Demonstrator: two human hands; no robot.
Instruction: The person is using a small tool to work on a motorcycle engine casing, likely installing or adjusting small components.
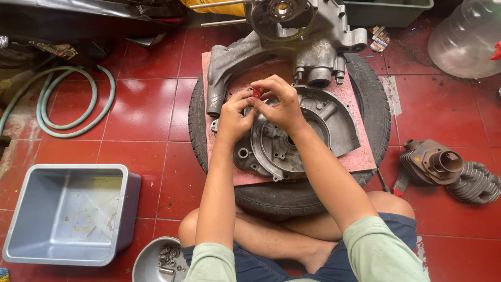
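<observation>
Far left: a coiled green hose (68, 102) lies on the red tile floor (151, 104); nearer you, a grey plastic tub (21, 230) sits open, holding only smears and a few scraps on its bottom; bare tile runs between hose and tub, and between tub and tyre. Low, just left of your knee, a round metal bowl (143, 263) holds small bolts and nuts; its lower rim is cut off by the picture's edge.

Centre: a black tyre (373, 99) lies flat; a red board (360, 159) rests on it, edges short of the tyre's outer rim; on the board a grey engine case (334, 117) lies open side up, with a second case half (318, 36) beyond it.

Your left hand (232, 117) and right hand (284, 107) meet above the case, well inside the board's edges; fingertips of both are pinched on a small red part (256, 92), held in the air between them; the other fingers are curled.

Right: a finned cylinder (430, 162) and a ribbed grey piece (477, 183) lie on the tile, touching each other, apart from the tyre; a clear plastic jug (464, 36) stands at the top corner; a green crate (389, 10) behind; open tile lies between jug and cylinder.
</observation>
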